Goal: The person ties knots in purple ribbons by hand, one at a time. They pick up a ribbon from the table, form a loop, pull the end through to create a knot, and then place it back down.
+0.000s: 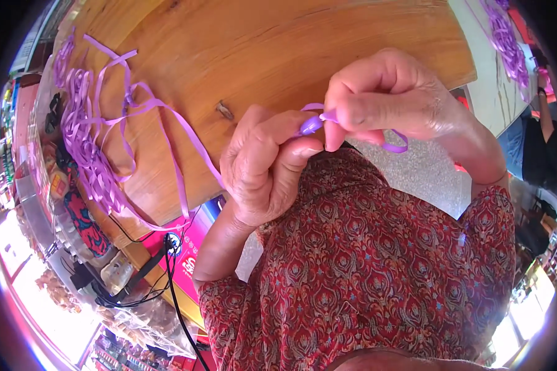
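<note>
Purple ribbon (83,145): thin, smooth, soft sheen (satin or plastic, hard to tell). Small purple lump (311,126): smooth, glossy, bright highlight. Tabletop (229,55): wood, smooth, faint shine, grain showing, dark knot (224,110). Shirt (365,260): patterned cloth, matt, softly creased. Floor (430,176): hard, speckled, stone-like.

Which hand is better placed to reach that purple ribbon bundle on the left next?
Probably the left hand: it is nearer the purple ribbon bundle, while the right hand is farther across. Both pinch a ribbon strip, so the left might first need to let go.
</note>
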`<action>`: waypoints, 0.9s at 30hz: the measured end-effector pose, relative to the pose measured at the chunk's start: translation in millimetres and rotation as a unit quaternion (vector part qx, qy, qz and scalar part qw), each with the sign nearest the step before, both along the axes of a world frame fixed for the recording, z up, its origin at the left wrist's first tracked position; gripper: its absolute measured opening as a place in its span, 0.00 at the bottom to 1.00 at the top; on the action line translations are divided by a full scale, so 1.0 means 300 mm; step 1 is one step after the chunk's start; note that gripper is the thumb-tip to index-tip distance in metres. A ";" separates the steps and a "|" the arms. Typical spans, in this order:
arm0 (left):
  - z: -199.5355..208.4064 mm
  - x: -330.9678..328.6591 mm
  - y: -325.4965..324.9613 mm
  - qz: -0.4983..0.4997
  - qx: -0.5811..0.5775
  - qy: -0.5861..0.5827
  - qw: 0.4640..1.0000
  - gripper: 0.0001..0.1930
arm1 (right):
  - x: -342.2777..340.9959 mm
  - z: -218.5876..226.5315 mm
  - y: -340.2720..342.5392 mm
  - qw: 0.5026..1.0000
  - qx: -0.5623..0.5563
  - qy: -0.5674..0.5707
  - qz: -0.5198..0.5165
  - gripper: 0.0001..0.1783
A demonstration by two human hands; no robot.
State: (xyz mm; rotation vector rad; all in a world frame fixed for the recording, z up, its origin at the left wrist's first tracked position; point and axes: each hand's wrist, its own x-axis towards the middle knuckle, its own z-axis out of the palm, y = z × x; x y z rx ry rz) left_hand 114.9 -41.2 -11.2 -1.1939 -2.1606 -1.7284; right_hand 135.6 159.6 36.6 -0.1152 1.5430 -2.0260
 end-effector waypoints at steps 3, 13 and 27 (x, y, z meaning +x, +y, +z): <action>0.015 -0.015 0.014 0.000 -0.013 0.016 1.000 0.15 | -0.006 0.014 0.024 0.999 0.040 0.027 0.001 0.19; 0.028 -0.073 -0.006 0.151 -0.111 -0.014 0.982 0.10 | 0.154 0.058 0.284 0.969 0.173 0.122 -0.125 0.12; 0.028 -0.084 0.089 0.129 -0.169 0.089 0.973 0.04 | 0.369 0.125 1.348 0.229 0.837 0.393 -0.303 0.15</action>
